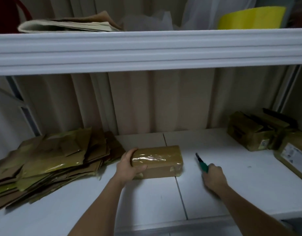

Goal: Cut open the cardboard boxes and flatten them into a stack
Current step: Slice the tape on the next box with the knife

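On the white lower shelf (pixel 232 184), near its middle, the left hand (pixel 129 165) reaches forward and clasps the left end of a small cardboard box (pixel 161 160), fingers curled over its top edge and thumb along the near face. The right hand (pixel 213 175) comes in from the right, fist closed around the green handle of a utility knife (pixel 202 163), just beside the box's right end but not touching it. The box is brown, closed and sealed with glossy clear tape across its top. It lies flat with its long axis running left to right. The knife's dark tip points far and slightly left; the blur makes it hard to tell whether a blade is out. A stack of flattened cardboard (pixel 49 162) lies to the left, and more taped boxes (pixel 259 133) sit at the far right.
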